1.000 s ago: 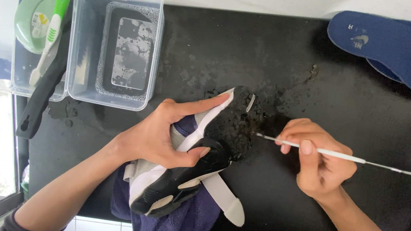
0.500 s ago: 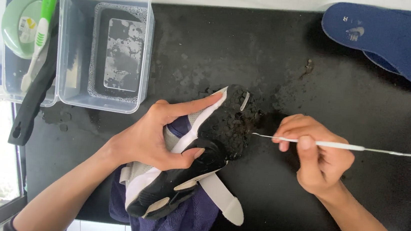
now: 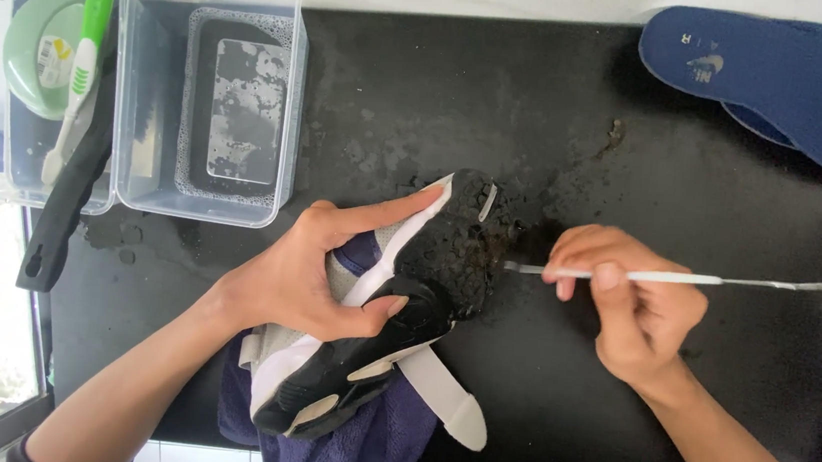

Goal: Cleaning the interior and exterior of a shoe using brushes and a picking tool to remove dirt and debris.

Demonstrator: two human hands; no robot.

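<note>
On black counter (image 3: 585,97): left hand (image 3: 312,272) clamping sneaker (image 3: 372,328) sole-out; right hand (image 3: 630,307) pinching thin pick (image 3: 718,282). Best worked with short strokes, shoe braced.

One camera only, worn on the person's head, looks almost straight down on the black desk (image 3: 564,105) from close above. The person's body lies at the bottom edge, so both forearms rise into the picture from there. The shoe (image 3: 394,300) sits just below the middle of the view; beyond it the far desk edge runs along the top, left of it a window shows past the desk's side. No second view shares the scene.
</note>
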